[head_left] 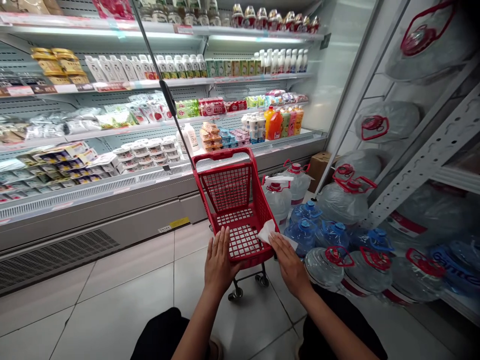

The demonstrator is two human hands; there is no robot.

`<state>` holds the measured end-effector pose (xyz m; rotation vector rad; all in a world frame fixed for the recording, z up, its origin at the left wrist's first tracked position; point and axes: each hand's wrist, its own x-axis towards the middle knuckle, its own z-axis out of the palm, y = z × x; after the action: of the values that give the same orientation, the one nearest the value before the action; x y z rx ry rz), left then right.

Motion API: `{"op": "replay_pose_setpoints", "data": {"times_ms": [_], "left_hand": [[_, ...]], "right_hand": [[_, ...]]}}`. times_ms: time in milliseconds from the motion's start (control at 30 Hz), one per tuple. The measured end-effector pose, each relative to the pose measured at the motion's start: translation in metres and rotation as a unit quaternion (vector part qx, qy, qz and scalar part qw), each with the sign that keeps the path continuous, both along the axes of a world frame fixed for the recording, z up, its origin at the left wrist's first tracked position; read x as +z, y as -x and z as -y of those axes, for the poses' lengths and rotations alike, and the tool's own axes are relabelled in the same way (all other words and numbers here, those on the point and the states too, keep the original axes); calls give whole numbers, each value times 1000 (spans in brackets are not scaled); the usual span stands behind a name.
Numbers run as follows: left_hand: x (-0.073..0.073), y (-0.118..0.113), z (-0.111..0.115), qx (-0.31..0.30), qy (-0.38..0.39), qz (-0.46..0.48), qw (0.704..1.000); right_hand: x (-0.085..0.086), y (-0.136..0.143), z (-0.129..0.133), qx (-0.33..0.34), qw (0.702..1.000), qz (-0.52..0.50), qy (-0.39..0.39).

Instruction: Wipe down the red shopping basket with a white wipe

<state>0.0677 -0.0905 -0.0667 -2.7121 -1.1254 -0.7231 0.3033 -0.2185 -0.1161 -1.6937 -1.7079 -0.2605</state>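
The right grip [289,259] lies flat over a white cloth [267,230] at the near right corner of the red cart [229,187]; whether it pinches is hidden. The left grip [218,262], fingers extended and seemingly empty, is at the near left edge. The cloth looks light and limp, best held bunched; the cart, near the chiller [148,212], seems stiff, firmest by its rim.
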Motion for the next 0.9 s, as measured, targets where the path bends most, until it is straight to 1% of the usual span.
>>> {"op": "replay_pose_setpoints", "data": {"times_ms": [67,167,300,367,400,467,567,633,700,733,800,833,900], "left_hand": [[-1,0,3,8,-11,2,1000],[-2,0,5,9,-22,2,1000],[-3,-2,6,3,-24,3,1000],[-3,-4,7,-4,-20,1,1000],[-4,-6,8,-8,-18,1,1000],[-6,-11,11,-15,-13,4,1000],[-10,-21,19,-26,-7,18,999],[-11,-26,22,-38,-1,29,999],[-9,-28,21,-73,4,19,997],[-6,-27,18,-99,5,4,995],[2,-22,4,-145,-1,-34,989],[6,-18,-5,-153,-8,-48,987],[15,-9,-26,-120,-21,-56,991]], "right_hand": [[0,-2,-7,16,1000,1,7],[-1,-12,-16,28,1000,3,14],[1,-24,-28,20,1000,-7,5],[3,-22,-32,9,1000,-13,0],[4,-18,-33,5,1000,-13,0],[6,0,-33,11,1000,-5,7],[5,41,-29,60,998,18,21],[5,63,-25,85,996,25,17],[7,69,-19,96,995,27,15],[8,66,-17,99,995,30,19],[12,48,-12,100,994,35,34],[13,37,-11,96,994,35,41],[13,15,-10,77,996,23,46]]}}
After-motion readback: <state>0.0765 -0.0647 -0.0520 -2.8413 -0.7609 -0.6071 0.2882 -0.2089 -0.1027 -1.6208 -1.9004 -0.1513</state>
